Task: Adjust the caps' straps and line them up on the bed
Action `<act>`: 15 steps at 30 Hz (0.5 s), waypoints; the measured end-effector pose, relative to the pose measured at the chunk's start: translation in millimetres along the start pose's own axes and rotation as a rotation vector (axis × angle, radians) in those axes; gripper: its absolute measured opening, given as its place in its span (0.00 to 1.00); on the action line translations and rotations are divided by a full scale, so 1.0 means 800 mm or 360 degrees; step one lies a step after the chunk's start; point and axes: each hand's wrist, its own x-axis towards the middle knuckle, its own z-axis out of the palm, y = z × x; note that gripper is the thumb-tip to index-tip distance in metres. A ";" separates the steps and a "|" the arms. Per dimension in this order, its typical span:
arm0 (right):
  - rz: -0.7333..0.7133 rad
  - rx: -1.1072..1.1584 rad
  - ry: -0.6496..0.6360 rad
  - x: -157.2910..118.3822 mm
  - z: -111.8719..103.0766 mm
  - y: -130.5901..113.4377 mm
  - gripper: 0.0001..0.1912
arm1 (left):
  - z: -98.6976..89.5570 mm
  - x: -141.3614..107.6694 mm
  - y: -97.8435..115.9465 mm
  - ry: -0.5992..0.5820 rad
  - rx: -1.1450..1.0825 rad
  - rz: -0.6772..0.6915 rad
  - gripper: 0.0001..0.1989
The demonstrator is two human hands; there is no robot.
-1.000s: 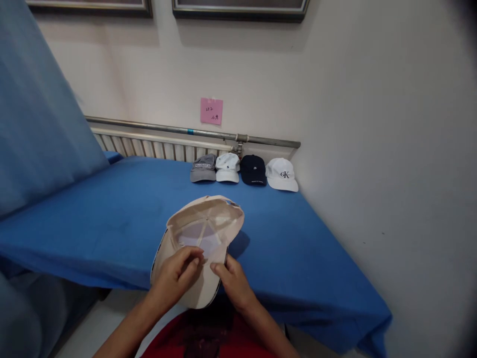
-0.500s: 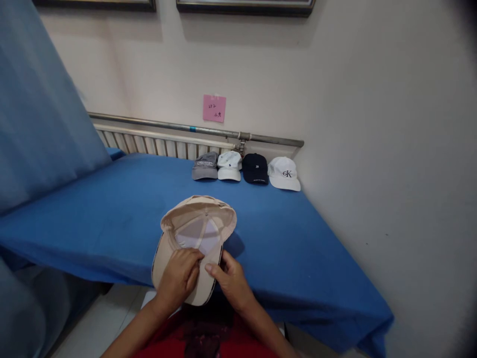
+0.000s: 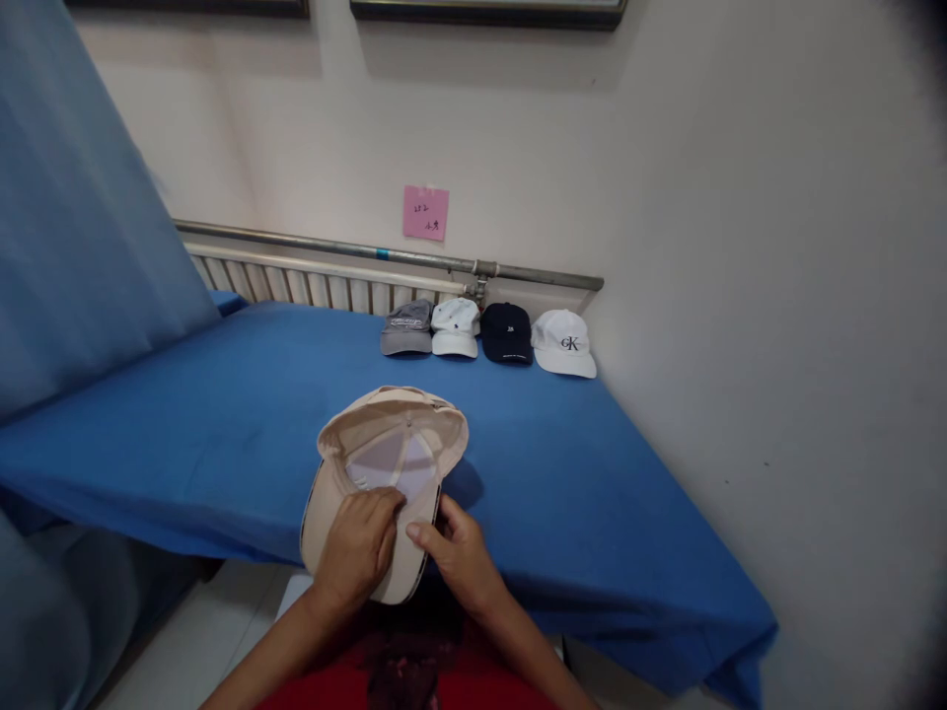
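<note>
Your left hand point(image 3: 357, 545) and right hand point(image 3: 457, 548) both grip the beige cap point(image 3: 385, 473), which is turned upside down with its hollow crown facing you. It sits at the near edge of the counter point(image 3: 222, 424), which is covered in blue cloth, with the brim pointing toward your body. The fingers of both hands are curled closed on the brim where it meets the crown, with the thumbs close together near the centre.

Handling notes, as a judgement:
- The cap appears light; one hand would carry it.
- The crown panels look like soft fabric and will collapse under pressure.
- The brim looks stiff and holds its curve. Take hold there, or at the inner band, for firm control.
- The fabric does not appear slippery or fragile.

At the far side of the counter, four caps stand in a row against the wall: a grey cap point(image 3: 406, 328), a white cap point(image 3: 455, 327), a dark cap point(image 3: 506, 333) and a white lettered cap point(image 3: 563, 344). A pink note point(image 3: 425, 213) is fixed to the wall above them.
</note>
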 end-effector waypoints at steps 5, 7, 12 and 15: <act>0.0032 0.0016 -0.0001 0.000 0.001 -0.004 0.18 | 0.005 0.005 -0.002 -0.0127 0.0027 -0.0095 0.13; 0.0032 0.0026 -0.0008 0.000 0.001 -0.004 0.18 | 0.005 0.009 -0.004 -0.0227 0.0038 -0.0141 0.14; 0.0017 -0.0022 0.0005 0.001 0.000 -0.001 0.19 | 0.003 0.031 -0.008 -0.0520 0.0115 -0.0241 0.16; 0.0018 -0.0013 0.0001 0.002 -0.001 0.001 0.20 | 0.000 0.048 -0.009 -0.0699 0.0192 -0.0264 0.16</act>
